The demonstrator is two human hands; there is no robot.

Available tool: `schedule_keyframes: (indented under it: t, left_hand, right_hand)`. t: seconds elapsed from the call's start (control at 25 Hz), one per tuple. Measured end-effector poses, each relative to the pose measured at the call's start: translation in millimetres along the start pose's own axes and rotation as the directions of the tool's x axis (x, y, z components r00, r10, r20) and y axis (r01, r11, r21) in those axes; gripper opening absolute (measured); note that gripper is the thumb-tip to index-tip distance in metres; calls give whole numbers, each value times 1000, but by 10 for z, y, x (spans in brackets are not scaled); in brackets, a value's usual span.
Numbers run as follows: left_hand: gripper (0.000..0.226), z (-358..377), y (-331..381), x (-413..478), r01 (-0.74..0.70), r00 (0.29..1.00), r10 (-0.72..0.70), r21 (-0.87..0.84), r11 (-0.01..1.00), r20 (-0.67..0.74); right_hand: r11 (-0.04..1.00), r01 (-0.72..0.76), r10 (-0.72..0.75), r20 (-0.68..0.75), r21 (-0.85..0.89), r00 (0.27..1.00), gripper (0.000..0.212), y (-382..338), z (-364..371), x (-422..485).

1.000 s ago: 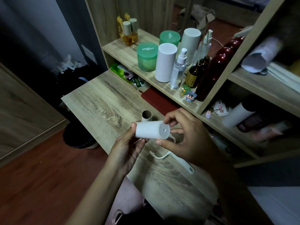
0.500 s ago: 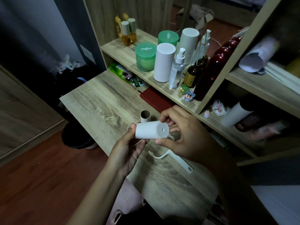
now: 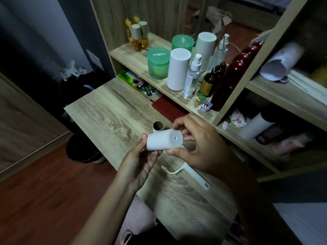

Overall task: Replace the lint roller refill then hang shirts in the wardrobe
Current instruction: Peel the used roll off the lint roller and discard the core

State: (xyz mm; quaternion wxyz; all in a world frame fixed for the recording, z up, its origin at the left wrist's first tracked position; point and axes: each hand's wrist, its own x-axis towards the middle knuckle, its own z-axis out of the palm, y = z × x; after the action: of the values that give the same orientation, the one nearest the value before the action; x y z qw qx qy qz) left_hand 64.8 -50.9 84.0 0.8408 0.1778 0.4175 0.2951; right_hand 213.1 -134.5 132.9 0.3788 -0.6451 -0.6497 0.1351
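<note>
Holding the refill roll over the table w/ both hands: L hand grips its plain end, thumb on top, fingers under; R hand pinches the capped end. Roller handle lies just below the grip, and the empty cardboard core stands just behind it.

White refill roll; brown cardboard core; cream handle; wood-grain desk; green jar.
</note>
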Motion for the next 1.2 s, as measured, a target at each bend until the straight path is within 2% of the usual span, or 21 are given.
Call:
schedule_keyframes:
  t: [0.12, 0.36, 0.52, 0.72, 1.0, 1.2]
  left_hand:
    - [39, 7, 37, -9, -26, 1000, 26, 48, 999, 1]
    - [23, 26, 34, -27, -13, 1000, 14, 63, 998, -23]
    - [22, 39, 23, -33, 8, 1000, -7, 55, 998, -17]
    - [22, 11, 27, -25, 2, 1000, 0, 118, 993, -13]
    - [22, 40, 75, -26, 16, 999, -14, 73, 997, -35]
    - [19, 35, 55, -26, 24, 997, -23, 21, 999, -74]
  right_hand:
    - [1000, 5, -5, 5, -12, 1000, 44, 11, -10, -4]
    - [999, 18, -18, 24, -33, 1000, 40, 21, -33, -2]
    - [1000, 0, 0, 63, 0, 998, 41, 13, -84, 19]
    - [999, -17, 22, 126, -44, 992, 40, 22, -103, 6]
    - [1000, 24, -25, 20, 19, 999, 45, 15, -124, 38]
    - [996, 62, -68, -107, -61, 992, 55, 39, -22, 3]
